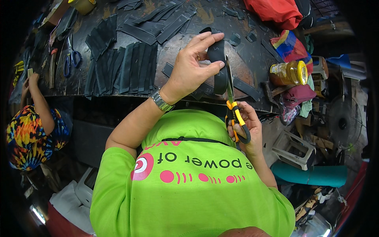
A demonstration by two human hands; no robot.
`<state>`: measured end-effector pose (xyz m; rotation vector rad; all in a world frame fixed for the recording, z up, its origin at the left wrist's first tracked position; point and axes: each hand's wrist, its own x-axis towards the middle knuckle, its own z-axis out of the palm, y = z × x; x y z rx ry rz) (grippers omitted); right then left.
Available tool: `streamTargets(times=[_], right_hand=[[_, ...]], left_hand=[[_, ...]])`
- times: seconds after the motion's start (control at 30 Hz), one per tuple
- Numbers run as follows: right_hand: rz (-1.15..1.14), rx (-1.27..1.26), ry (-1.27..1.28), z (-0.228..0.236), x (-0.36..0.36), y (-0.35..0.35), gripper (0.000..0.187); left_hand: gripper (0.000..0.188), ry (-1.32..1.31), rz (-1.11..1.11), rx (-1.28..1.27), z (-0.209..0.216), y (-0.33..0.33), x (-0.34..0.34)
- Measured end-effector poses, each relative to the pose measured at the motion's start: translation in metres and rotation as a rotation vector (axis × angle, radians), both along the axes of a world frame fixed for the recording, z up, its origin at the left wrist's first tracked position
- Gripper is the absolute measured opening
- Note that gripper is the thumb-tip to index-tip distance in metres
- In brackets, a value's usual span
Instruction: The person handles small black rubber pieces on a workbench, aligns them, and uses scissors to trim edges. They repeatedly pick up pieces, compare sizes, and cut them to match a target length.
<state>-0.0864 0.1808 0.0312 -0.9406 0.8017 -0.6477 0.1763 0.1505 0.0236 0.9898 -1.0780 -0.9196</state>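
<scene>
My left hand [191,65] pinches a curved strip of black leather-like material [219,81] between thumb and fingers, raised over the table's near edge. A metal-banded watch [162,100] is on that wrist. My right hand [252,127] grips scissors [236,115] with yellow and black handles, blades pointing away from me. The blades lie along the strip's right edge; whether they are parted is hard to tell. Beneath my hands, a rounded pale board [239,69] bears more dark strips. To the left, several black strips [138,65] lie side by side in a row.
Loose dark pieces [158,23] cover the far table. Blue-handled scissors [72,58] lie at left, near a co-worker [31,134] in a bright patterned garment. At right stand a yellow-lidded jar [288,74], a red cloth bundle [276,14], a plastic stool [294,148] and a fan [343,122].
</scene>
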Motion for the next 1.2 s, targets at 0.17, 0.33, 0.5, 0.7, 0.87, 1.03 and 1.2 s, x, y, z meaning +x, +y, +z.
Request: streamTargets(times=[0.17, 0.33, 0.5, 0.7, 0.87, 1.03, 1.2], right_hand=[[0.000, 0.028, -0.037, 0.000, -0.002, 0.001, 0.067], [-0.004, 0.009, -0.056, -0.002, -0.001, 0.000, 0.067], [-0.024, 0.000, -0.042, -0.002, 0.000, 0.002, 0.066], [-0.022, -0.046, -0.005, -0.001, 0.001, 0.001, 0.067], [-0.029, -0.040, 0.064, 0.005, 0.003, 0.002, 0.069], [-0.065, 0.030, 0.020, 0.007, 0.008, 0.000, 0.076], [-0.090, 0.033, -0.034, 0.005, 0.018, -0.007, 0.082]], left_hand=[[0.063, -0.006, 0.002, 0.014, 0.001, 0.001, -0.002], [0.063, -0.019, 0.006, -0.014, 0.000, -0.001, -0.002], [0.062, -0.029, 0.016, -0.026, 0.001, -0.001, -0.003], [0.062, -0.037, 0.032, -0.047, 0.001, -0.002, -0.003], [0.063, -0.041, 0.051, -0.059, -0.002, -0.003, -0.004], [0.054, -0.043, 0.085, -0.096, -0.003, -0.005, -0.005], [0.036, 0.147, 0.052, 0.032, -0.004, -0.007, -0.003]])
